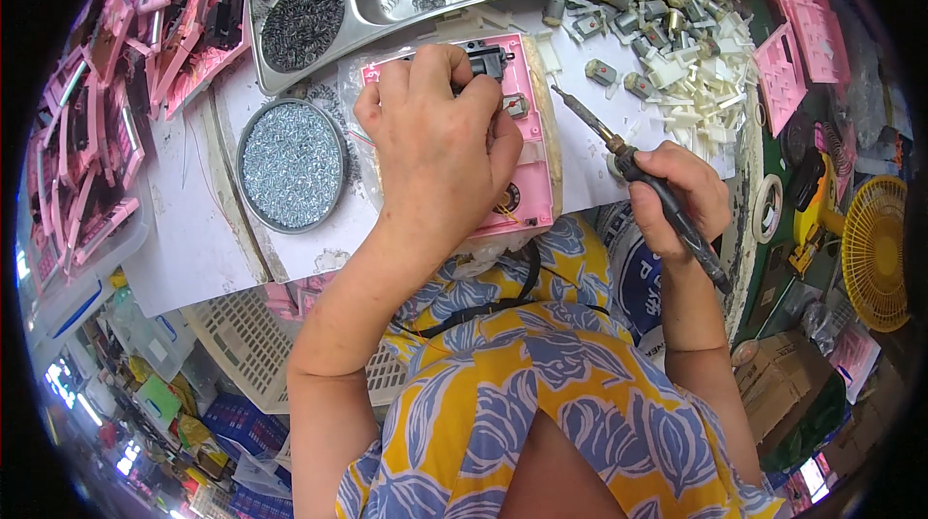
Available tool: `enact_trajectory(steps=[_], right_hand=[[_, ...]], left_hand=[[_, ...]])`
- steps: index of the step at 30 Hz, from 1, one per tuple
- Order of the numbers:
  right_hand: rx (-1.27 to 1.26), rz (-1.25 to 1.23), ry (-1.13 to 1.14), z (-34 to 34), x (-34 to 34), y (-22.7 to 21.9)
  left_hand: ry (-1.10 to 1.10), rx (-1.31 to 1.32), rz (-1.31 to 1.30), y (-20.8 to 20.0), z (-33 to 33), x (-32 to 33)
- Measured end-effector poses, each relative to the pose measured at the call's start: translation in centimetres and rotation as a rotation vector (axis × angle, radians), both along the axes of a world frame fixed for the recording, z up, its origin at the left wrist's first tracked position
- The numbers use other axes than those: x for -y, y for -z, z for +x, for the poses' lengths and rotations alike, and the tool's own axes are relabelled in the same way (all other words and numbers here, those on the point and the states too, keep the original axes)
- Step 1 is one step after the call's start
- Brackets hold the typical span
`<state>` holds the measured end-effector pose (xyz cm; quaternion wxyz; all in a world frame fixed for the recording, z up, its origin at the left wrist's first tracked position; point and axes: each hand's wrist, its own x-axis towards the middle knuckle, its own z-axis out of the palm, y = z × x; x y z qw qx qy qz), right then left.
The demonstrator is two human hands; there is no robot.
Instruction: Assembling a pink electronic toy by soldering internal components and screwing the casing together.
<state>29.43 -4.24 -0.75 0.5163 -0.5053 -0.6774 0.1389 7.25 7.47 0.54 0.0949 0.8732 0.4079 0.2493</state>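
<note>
A pink plastic casing (530, 186) lies in front of me on a thick, pale pad. My left hand (435, 123) is over it, fingers bent and closed, with the fingertips hidden among the parts inside. Beside those fingers are a black plastic part (491, 61) and a small silver motor (515, 105) set in the casing. Thin wires show near its lower edge. To the right, my right hand (684, 195) is closed around the black handle of a soldering iron (667, 202). Its metal tip points up and left, apart from the casing.
Left of the casing is a round dish (292, 164) of small silver screws. Behind stands a metal tray (454, 2) with dark small parts. Loose motors (601, 72) and white plastic pieces (715, 84) are heaped at right. Pink casings (92, 132) pile up at far left.
</note>
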Motion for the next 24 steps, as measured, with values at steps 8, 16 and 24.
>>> enact_trajectory(steps=[8, 16, 24], right_hand=[[0.029, -0.048, 0.012, 0.2, 0.1, -0.2], [0.047, -0.013, 0.025, 0.4, 0.0, -0.2], [-0.033, -0.024, 0.037, 0.4, -0.4, -0.7]], left_hand=[[-0.001, -0.009, -0.003, 0.0, 0.0, 0.0], [0.067, 0.031, -0.072, -2.0, -2.0, -0.4], [0.276, -0.217, -0.114, -4.3, -7.8, -3.0]])
